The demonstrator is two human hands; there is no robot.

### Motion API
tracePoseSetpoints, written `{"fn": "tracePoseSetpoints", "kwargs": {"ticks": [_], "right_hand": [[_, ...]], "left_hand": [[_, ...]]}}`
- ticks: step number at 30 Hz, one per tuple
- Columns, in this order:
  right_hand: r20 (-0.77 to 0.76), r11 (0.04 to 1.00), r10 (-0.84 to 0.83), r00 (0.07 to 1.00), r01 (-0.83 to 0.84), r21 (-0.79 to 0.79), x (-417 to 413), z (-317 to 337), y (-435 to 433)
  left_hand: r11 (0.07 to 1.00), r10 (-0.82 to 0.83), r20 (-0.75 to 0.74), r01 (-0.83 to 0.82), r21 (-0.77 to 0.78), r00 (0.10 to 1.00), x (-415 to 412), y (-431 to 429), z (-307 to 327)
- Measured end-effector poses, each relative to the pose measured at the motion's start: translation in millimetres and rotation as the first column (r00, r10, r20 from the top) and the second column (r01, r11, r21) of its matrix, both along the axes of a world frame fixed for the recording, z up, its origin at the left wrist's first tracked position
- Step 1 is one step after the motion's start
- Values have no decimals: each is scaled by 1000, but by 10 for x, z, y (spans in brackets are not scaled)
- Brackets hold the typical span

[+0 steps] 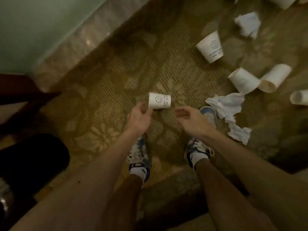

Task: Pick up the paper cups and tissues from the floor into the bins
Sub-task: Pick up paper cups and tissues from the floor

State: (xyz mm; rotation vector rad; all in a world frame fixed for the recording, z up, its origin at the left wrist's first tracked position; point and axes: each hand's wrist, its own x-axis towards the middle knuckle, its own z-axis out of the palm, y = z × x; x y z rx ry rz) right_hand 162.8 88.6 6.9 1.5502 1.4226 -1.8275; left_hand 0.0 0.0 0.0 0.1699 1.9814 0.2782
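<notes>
Just beside the left hand [139, 117] lies a paper cup [159, 100], carpet [106, 84] around.

A carpeted indoor room is shown, whether home or hotel cannot be told. A patterned carpet [116, 72] is laid up to a stone skirting [80, 42] under a green wall [33, 22]. Dark wooden furniture [20, 90] is seen beside it.
</notes>
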Motion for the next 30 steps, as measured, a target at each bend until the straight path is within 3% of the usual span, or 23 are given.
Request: {"fn": "tracePoseSetpoints", "kwargs": {"ticks": [8,13,17,20,23,26,30], "right_hand": [[-63,1000,31,998,-31,-3,-246,-835,-7],[-3,983,156,988,-155,94,-233,-854,15],[-4,968,214,977,-212,132,-8,-691,53],[-59,988,132,989,-127,90,255,-491,36],[-88,997,-17,996,24,74,552,-337,-9],[-126,994,-80,989,89,69,842,-205,7],[-104,972,-218,970,225,69,1292,-165,11]], "left_hand": [[991,70,-100,-57,125,993,162,-215,-887],[955,92,-143,-46,291,985,282,-213,-847],[926,25,-68,2,378,997,324,-117,-657],[893,-26,-80,59,446,996,454,47,-486],[874,83,-107,-20,486,991,721,234,-307],[869,186,92,-208,450,978,1016,411,-240],[903,49,135,-102,418,990,1316,599,-267]]}}
